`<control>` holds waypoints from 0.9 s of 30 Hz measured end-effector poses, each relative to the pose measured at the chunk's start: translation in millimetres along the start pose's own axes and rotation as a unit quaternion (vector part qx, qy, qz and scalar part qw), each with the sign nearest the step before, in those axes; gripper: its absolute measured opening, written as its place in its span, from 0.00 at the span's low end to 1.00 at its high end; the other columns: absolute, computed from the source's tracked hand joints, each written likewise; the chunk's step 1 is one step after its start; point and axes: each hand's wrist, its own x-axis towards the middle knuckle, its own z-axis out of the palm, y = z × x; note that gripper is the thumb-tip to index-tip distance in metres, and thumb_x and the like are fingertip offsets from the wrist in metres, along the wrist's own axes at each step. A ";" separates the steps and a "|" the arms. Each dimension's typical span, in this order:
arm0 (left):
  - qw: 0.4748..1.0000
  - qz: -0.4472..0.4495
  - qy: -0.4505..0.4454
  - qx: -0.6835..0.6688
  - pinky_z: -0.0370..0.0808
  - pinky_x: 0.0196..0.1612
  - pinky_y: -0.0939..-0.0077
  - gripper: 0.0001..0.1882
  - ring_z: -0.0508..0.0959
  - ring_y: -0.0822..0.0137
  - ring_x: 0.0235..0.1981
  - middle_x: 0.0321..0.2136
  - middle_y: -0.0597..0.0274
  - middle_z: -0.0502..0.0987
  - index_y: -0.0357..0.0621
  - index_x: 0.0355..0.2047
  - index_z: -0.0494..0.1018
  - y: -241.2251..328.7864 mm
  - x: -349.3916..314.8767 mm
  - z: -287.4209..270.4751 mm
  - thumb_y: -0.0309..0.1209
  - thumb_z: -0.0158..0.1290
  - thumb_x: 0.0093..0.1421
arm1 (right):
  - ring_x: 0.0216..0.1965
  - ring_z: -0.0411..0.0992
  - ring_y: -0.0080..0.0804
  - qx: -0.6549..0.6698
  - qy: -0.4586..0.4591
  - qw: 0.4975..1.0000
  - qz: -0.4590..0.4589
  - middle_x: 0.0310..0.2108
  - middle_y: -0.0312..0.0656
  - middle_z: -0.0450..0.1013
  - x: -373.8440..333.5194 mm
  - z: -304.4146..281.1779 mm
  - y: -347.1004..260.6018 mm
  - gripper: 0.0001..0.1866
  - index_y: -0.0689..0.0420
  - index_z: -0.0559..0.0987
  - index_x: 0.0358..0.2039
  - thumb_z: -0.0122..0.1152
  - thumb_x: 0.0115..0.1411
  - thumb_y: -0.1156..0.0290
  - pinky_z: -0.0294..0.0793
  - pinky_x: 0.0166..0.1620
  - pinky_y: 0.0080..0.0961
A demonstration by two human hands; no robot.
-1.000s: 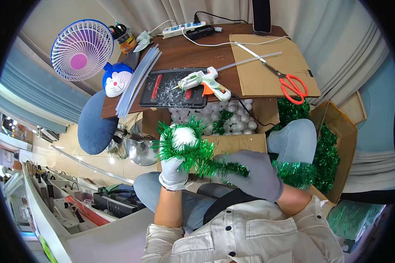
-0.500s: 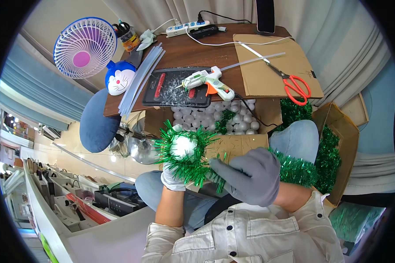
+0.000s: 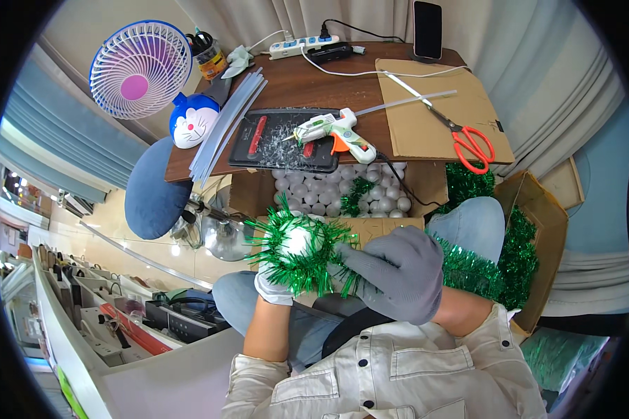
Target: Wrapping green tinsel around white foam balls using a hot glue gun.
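Note:
A white ball (image 3: 299,241), ringed by shiny green tinsel garland (image 3: 307,272), sits in my left hand (image 3: 274,288). That hand wears a white glove and grips from below, its fingers mostly hidden by the tinsel. My right hand (image 3: 402,276), in a grey glove, pinches the garland close to the ball's right side. From beyond the right hand, more tinsel (image 3: 472,271) stretches over my lap toward a cardboard box (image 3: 548,248) on the right.
Beyond my hands, a box holds many white balls (image 3: 314,192). A hot glue gun (image 3: 337,133) lies on a black tray (image 3: 248,157). Around it on the brown table (image 3: 367,59) are glue sticks (image 3: 227,129), orange-handled scissors (image 3: 472,143) on cardboard, a fan (image 3: 143,70) and a power strip (image 3: 300,47).
The ball has shifted slightly right and turned, with tinsel now circling more of its visible face. My right hand stays pinched on the garland, close to the ball.

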 end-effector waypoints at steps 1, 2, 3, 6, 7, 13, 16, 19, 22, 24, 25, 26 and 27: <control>1.000 0.001 -0.009 0.008 0.68 0.55 0.60 0.17 0.71 0.57 0.49 0.48 0.52 0.71 0.40 0.50 0.66 0.1 0.2 2.8 0.34 0.41 0.65 | 0.25 0.67 0.28 0.001 0.000 1.000 -0.001 0.24 0.29 0.66 0.2 0.7 0.0 0.22 0.47 0.81 0.37 0.64 0.34 0.70 0.67 0.30 0.27; 1.000 0.001 0.023 -0.018 0.70 0.53 0.61 0.17 0.72 0.59 0.47 0.47 0.52 0.72 0.39 0.50 0.66 -2.8 0.2 6.2 0.35 0.40 0.65 | 0.25 0.67 0.28 0.003 0.001 1.000 0.002 0.24 0.29 0.66 0.3 1.4 0.1 0.22 0.47 0.81 0.37 0.64 0.34 0.70 0.67 0.30 0.27; 1.000 -0.025 0.013 0.006 0.71 0.51 0.63 0.17 0.73 0.60 0.47 0.47 0.52 0.72 0.39 0.50 0.67 0.1 3.2 7.2 0.35 0.40 0.65 | 0.25 0.67 0.29 0.008 0.000 1.000 0.004 0.24 0.30 0.66 0.5 2.2 0.3 0.22 0.48 0.81 0.36 0.64 0.34 0.70 0.67 0.30 0.27; 0.998 -0.047 0.015 -0.026 0.74 0.47 0.68 0.20 0.74 0.63 0.45 0.44 0.56 0.73 0.41 0.54 0.64 1.8 4.2 11.1 0.36 0.39 0.66 | 0.25 0.67 0.29 0.018 0.003 1.000 0.002 0.24 0.30 0.66 1.9 6.3 2.9 0.21 0.49 0.80 0.35 0.65 0.34 0.70 0.67 0.30 0.28; 0.999 -0.027 0.041 -0.020 0.74 0.47 0.67 0.20 0.74 0.63 0.45 0.43 0.56 0.72 0.42 0.55 0.63 1.6 -0.1 13.2 0.36 0.39 0.66 | 0.25 0.67 0.30 0.026 0.002 1.000 -0.002 0.24 0.31 0.66 1.9 6.8 3.7 0.21 0.49 0.79 0.35 0.65 0.35 0.70 0.67 0.30 0.28; 0.997 -0.031 0.066 -0.039 0.69 0.54 0.58 0.23 0.72 0.55 0.51 0.51 0.53 0.69 0.45 0.55 0.63 4.0 0.7 17.4 0.44 0.43 0.64 | 0.25 0.67 0.30 0.031 -0.006 0.999 0.010 0.25 0.32 0.66 0.6 10.1 4.5 0.20 0.51 0.79 0.35 0.66 0.36 0.70 0.67 0.29 0.28; 0.998 0.029 0.018 0.048 0.67 0.56 0.56 0.29 0.70 0.54 0.53 0.52 0.53 0.68 0.39 0.58 0.59 -0.1 -1.8 25.4 0.47 0.44 0.63 | 0.26 0.68 0.31 0.016 0.002 1.000 0.003 0.25 0.32 0.66 -1.7 13.4 3.6 0.20 0.52 0.79 0.35 0.66 0.35 0.70 0.67 0.29 0.28; 0.999 -0.017 0.027 0.043 0.68 0.56 0.60 0.30 0.70 0.57 0.52 0.53 0.53 0.68 0.39 0.58 0.58 0.5 0.6 27.6 0.46 0.47 0.62 | 0.25 0.66 0.29 0.013 0.006 1.000 0.003 0.26 0.31 0.65 -4.3 16.5 5.2 0.19 0.51 0.79 0.35 0.65 0.37 0.70 0.65 0.28 0.27; 0.957 0.046 0.040 0.285 0.72 0.51 0.68 0.24 0.73 0.64 0.47 0.47 0.57 0.72 0.39 0.55 0.62 -6.5 -1.5 26.3 0.32 0.53 0.59 | 0.24 0.64 0.26 -0.081 0.022 0.995 -0.045 0.26 0.30 0.63 -7.2 21.2 3.9 0.19 0.50 0.80 0.36 0.62 0.38 0.71 0.63 0.27 0.25; 0.943 0.007 0.040 0.330 0.69 0.53 0.65 0.26 0.72 0.65 0.49 0.50 0.61 0.70 0.43 0.59 0.57 -2.5 1.6 20.3 0.40 0.45 0.64 | 0.24 0.65 0.27 -0.081 0.022 0.995 -0.057 0.26 0.30 0.64 -10.6 20.0 1.7 0.22 0.51 0.80 0.37 0.62 0.36 0.69 0.62 0.27 0.26; 0.963 -0.012 0.030 0.267 0.69 0.53 0.65 0.26 0.72 0.66 0.50 0.50 0.62 0.70 0.44 0.60 0.57 -0.3 2.8 17.4 0.39 0.44 0.64 | 0.23 0.65 0.28 -0.082 0.023 0.993 -0.080 0.27 0.31 0.66 -11.7 19.1 0.8 0.25 0.51 0.80 0.39 0.62 0.34 0.68 0.60 0.26 0.26; 0.978 0.014 0.120 0.170 0.74 0.47 0.70 0.20 0.75 0.67 0.43 0.44 0.58 0.73 0.39 0.52 0.65 -4.3 -0.4 17.3 0.26 0.53 0.59 | 0.23 0.65 0.28 -0.080 0.020 0.994 -0.077 0.27 0.31 0.66 -12.9 16.6 0.5 0.25 0.51 0.80 0.39 0.62 0.34 0.68 0.60 0.26 0.26; 0.980 0.013 0.122 0.156 0.74 0.46 0.70 0.19 0.75 0.67 0.43 0.43 0.59 0.74 0.39 0.51 0.66 -4.1 -1.5 16.1 0.27 0.52 0.59 | 0.23 0.65 0.28 -0.068 0.004 0.995 -0.075 0.27 0.31 0.66 -13.9 12.4 0.5 0.26 0.51 0.80 0.40 0.63 0.33 0.68 0.61 0.26 0.27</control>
